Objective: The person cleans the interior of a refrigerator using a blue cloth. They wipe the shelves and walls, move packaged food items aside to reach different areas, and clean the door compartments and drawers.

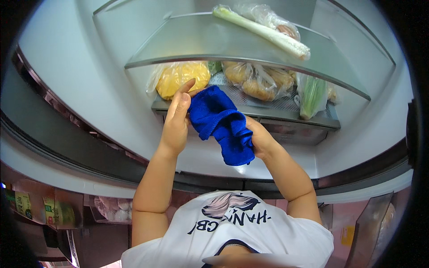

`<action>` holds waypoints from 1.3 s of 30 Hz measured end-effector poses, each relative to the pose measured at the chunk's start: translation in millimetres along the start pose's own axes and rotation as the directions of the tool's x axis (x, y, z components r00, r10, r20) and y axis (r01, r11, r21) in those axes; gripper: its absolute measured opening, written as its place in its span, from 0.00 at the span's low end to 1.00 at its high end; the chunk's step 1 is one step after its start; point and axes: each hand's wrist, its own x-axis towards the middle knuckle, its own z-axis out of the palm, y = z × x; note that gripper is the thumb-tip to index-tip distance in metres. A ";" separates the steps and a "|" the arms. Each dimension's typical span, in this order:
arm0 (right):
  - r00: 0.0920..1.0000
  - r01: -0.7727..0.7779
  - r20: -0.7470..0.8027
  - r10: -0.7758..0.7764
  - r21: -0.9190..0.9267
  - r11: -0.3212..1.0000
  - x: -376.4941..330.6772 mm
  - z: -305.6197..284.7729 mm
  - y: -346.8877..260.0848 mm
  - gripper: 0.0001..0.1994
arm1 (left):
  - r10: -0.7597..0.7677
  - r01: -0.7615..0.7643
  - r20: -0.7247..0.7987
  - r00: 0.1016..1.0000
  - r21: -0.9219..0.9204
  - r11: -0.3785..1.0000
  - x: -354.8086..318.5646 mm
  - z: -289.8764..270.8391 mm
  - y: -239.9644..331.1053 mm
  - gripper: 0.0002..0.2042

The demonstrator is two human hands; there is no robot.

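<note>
A bunched blue cloth (221, 125) hangs between my two hands in front of an open refrigerator. My left hand (178, 109) holds its upper left edge, with the thumb and one finger showing above and the other fingers partly behind the fabric. At the lower right side of the cloth, my right hand (261, 137) is closed on it; the fingertips are hidden behind the folds. Just beyond my left hand lies a yellow item in a clear plastic bag (184, 76).
A glass shelf (178, 44) with a dark front edge carries a leek (263, 33) and a clear bag. Below it sit a bag of brownish food (259, 80) and a bagged green vegetable (313, 96), above a drawer (295, 130). Door bins (76, 205) with packages flank me.
</note>
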 end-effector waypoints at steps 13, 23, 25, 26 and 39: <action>0.995 -0.070 0.086 0.059 0.131 0.989 4.8 3.9 23.0 0.24 | -0.224 0.224 0.029 0.974 0.007 0.975 -29.1 -18.7 -15.7 0.28; 0.994 0.108 0.016 -0.108 -0.266 0.958 3.4 2.4 25.4 0.25 | 0.030 -0.030 0.004 1.000 0.285 0.958 -34.1 -29.7 -16.2 0.24; 0.978 0.196 0.019 -0.206 -0.415 0.889 3.4 -1.8 24.6 0.22 | 0.154 -0.073 -0.132 0.979 0.477 0.876 -30.5 -42.0 -24.9 0.23; 0.968 0.230 0.030 -0.247 -0.487 0.842 6.5 -9.7 24.0 0.21 | 0.166 -0.081 -0.171 0.971 0.421 0.903 -29.8 -41.2 -26.4 0.20; 0.941 0.293 0.068 -0.331 -0.650 0.701 -0.1 13.9 30.9 0.18 | -0.239 0.242 0.047 0.970 -0.049 0.969 -53.8 -8.9 -45.0 0.21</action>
